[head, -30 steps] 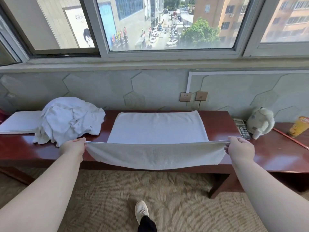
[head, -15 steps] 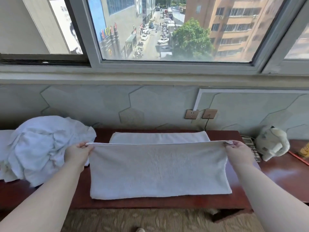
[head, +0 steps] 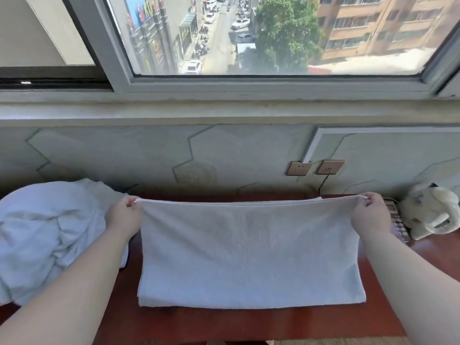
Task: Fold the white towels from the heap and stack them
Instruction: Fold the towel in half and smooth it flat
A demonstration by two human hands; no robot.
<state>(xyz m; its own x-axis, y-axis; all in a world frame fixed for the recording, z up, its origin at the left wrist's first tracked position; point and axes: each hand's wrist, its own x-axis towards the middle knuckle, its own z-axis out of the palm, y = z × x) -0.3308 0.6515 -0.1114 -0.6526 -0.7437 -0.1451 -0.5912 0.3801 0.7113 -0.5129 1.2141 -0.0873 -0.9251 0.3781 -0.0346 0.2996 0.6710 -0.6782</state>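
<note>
1. While the white towel [head: 249,252] is lying doubled over on the table [head: 249,324], the left hand [head: 124,215] is pinching its far left corner. The thumb and fingers are closing tight on the hem.
2. The right hand [head: 368,215] is pinching the far right corner in the same manner, with a little of the hem showing between thumb and forefinger. Both forearms are reaching in over the table's near edge.
3. Between the two hands the hemmed edge is running taut and nearly straight. A thin strip of the lower layer is showing just behind it toward the right (whether the held edge is touching that layer cannot be told).
4. The towel is presenting as a wide rectangle of fine, matte terry, with a rounded fold along its near edge and its sides roughly in line.
5. The table is showing a glossy, dark red-brown wooden top.
6. The heap [head: 49,232] of white towels is sitting crumpled at the left, just beside the left hand, with soft creases and rounded folds.
7. At the right, a keypad device [head: 398,227] is lying partly hidden behind the right hand, with a white rounded object [head: 430,215] just beyond it. Two metal-coloured wall plates [head: 298,168] are sitting on the hexagon-patterned wall above, with a dark cord hanging from the right one.
</note>
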